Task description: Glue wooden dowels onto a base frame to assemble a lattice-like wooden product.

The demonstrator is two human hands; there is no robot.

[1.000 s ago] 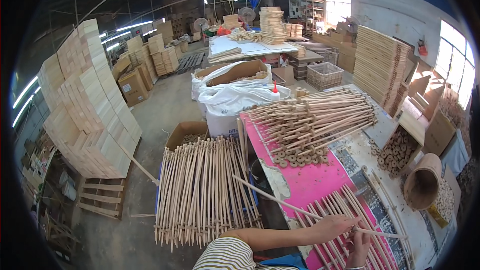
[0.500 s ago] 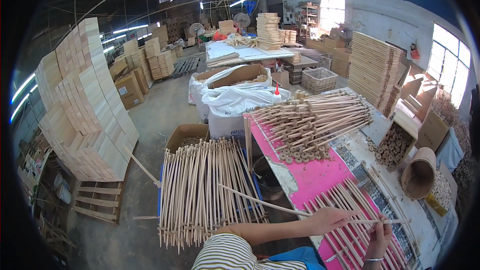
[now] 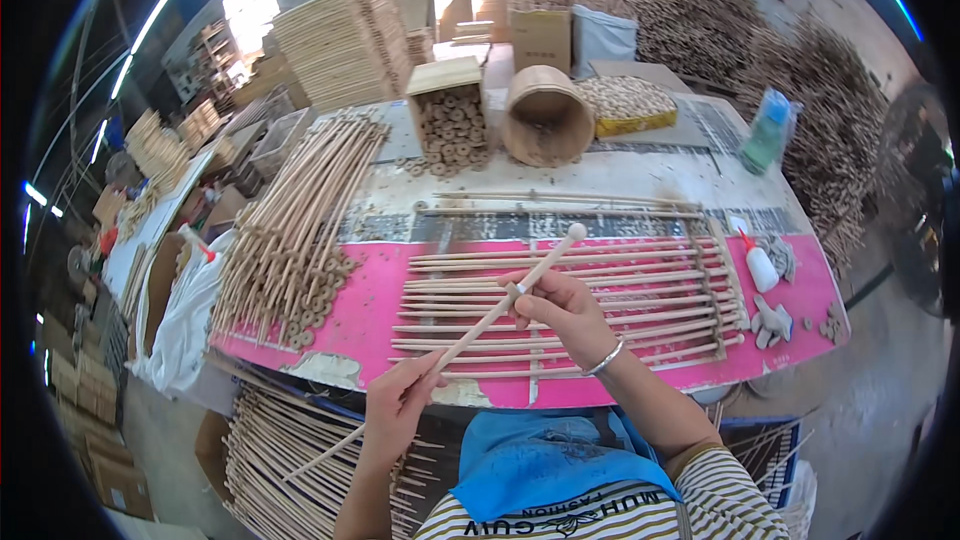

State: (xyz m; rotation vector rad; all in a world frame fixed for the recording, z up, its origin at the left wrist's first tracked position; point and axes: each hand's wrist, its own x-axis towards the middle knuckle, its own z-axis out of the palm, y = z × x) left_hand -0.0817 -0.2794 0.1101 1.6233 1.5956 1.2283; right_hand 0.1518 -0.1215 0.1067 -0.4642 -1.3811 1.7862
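A long wooden stick slants up and away from me above the pink table top. At its far end is a pale rounded knob. My left hand is closed round the lower part of the stick. Just below the knob end, my right hand, with a bangle at the wrist, pinches the stick at a small wooden ring around it. Beneath my hands, several similar sticks lie side by side on the pink surface, with rings near their right ends.
A heap of ringed sticks and loose rings lies left. Behind stand a box of rings, a wooden tub and a yellow-sided tray. Right are a glue bottle, a glove and a green bottle.
My view has swung right, over the table. The stick has tilted with its knob end upward and away, and my right hand now grips at the ring. Both hands stay on the stick.
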